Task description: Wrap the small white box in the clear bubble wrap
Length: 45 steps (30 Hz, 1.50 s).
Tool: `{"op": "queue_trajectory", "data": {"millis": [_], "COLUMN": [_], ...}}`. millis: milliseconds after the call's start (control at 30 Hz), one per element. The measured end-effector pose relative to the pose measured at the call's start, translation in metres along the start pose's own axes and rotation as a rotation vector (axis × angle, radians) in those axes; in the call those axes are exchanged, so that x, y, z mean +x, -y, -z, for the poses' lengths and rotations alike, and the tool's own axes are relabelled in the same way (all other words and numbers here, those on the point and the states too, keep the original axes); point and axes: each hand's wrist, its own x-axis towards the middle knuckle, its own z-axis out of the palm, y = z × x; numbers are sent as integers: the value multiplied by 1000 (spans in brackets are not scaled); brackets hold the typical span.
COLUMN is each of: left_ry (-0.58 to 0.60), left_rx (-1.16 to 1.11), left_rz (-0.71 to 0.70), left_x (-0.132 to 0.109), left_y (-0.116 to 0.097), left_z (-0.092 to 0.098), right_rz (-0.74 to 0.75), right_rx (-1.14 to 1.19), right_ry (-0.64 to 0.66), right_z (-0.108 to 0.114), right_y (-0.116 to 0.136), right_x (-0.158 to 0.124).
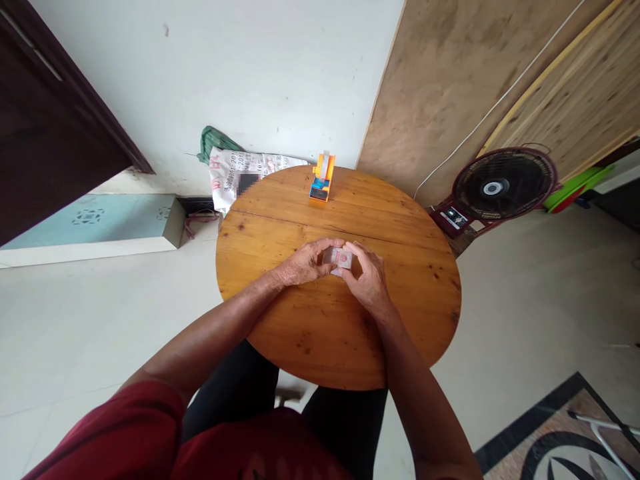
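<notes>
Between my two hands is a small pale, boxy packet [342, 258] with pinkish-red marks on its face; its exact kind I cannot make out. My left hand [311, 261] grips its left side, thumb in front and fingers behind. On the other side, the thumb and fingers of my right hand [369, 272] pinch its right edge. Both hands are over the middle of the round wooden table [310, 327]. Toward the table's far edge stands an orange and blue tape dispenser [323, 177], with a roll of clear tape in it, apart from my hands.
A printed white sack [225, 173] and a green bag [216, 141] lean against the wall behind the table. To the right stands a dark round fan [505, 183], with a white cable [480, 123] along the wall. A pale blue-topped step [100, 220] lies at left.
</notes>
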Motion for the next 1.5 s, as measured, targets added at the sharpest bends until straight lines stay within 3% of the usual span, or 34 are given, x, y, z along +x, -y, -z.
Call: {"op": "queue_trajectory", "data": {"millis": [400,733,1067,1267,1500], "left_ry": [-62,-33,35,-83,82], "left_rx": [99,187,236,288,266], "left_rz": [-16,-30,-105,-104,-6], "left_x": [0,0,0,1,-1], "left_y": [5,2,-1,12,10], "left_z": [0,1,3,3,4], "right_rz": [132,183,131,-4,2], "right_rx": [-249,-233,-183,-114,-66], "right_ry": [65,91,94,124,186], "right_z": [8,8,9,9,8], "right_y": [4,8,8,9,6], "right_x": [-1,-1,0,2,2]}}
